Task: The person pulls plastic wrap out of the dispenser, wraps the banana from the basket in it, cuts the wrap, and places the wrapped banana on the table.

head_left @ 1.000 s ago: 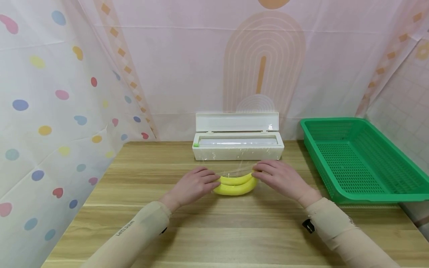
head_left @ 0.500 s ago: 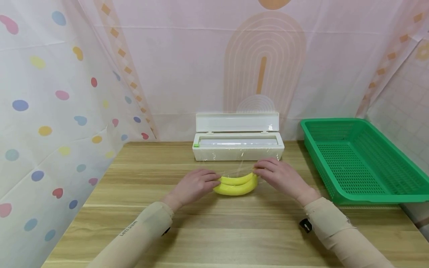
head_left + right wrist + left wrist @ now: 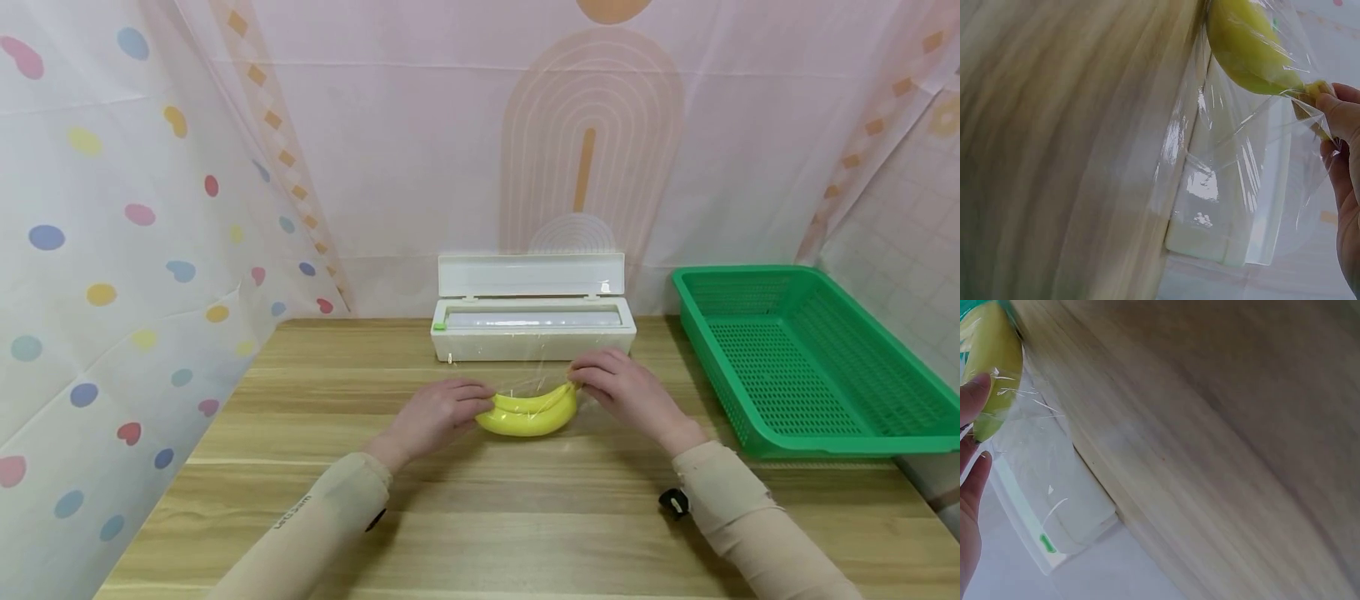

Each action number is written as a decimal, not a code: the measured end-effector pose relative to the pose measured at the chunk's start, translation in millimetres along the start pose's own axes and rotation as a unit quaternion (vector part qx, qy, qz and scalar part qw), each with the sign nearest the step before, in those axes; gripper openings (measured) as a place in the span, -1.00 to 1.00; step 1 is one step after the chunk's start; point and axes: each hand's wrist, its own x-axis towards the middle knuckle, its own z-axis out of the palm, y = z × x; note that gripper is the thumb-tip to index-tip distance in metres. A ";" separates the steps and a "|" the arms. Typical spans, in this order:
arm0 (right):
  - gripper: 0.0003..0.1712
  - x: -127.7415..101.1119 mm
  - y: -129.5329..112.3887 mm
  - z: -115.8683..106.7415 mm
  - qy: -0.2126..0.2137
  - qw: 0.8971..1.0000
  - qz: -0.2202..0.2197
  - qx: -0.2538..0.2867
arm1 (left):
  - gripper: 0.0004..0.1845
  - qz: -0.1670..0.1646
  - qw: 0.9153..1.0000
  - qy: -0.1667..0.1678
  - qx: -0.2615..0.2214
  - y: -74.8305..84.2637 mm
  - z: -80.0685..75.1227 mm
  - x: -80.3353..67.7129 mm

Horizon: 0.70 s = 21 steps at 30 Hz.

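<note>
Both hands work at the ends of a pair of bananas [image 3: 528,414] lying on the wooden surface [image 3: 480,517], just in front of the cling film dispenser [image 3: 532,329]. At the left end, the left hand [image 3: 435,414] has its fingers curled against the fruit, pressing the cling film [image 3: 536,379] down onto it; the left wrist view shows a fingertip on the wrapped peel. At the right end, the right hand [image 3: 626,392] pinches the film at the stem, and the right wrist view shows the sheet stretched taut from the fruit back to the dispenser, whose lid stands up. The film is not yet cut from the roll, as far as I can judge. To wrap well here, I would keep even tension on both sides, smooth the film round the curve without trapping creases, and hold the bananas steady so they do not roll. Further right, well apart, sits a green perforated basket [image 3: 810,358].
</note>
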 end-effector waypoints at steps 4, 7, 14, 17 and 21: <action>-0.62 0.8 1.0 1.9 0.011 1.000 0.015 0.010 | -0.59 -0.025 1.000 -0.002 -0.016 -1.5 2.2 0.9; -0.63 1.3 1.5 3.1 0.012 0.999 0.031 0.014 | -0.60 -0.038 0.999 -0.004 -0.028 -3.2 3.1 1.7; -0.60 3.4 1.8 4.7 0.011 0.997 0.075 0.029 | -0.59 -0.041 0.998 0.001 -0.054 -5.2 2.4 4.3; -0.60 3.8 2.7 6.1 0.013 0.995 0.088 0.036 | -0.58 -0.046 0.997 -0.001 -0.063 -6.0 1.9 4.9; -0.61 4.0 5.6 9.6 0.019 0.995 0.094 0.039 | -0.57 -0.061 0.995 -0.002 -0.081 -8.9 3.0 5.1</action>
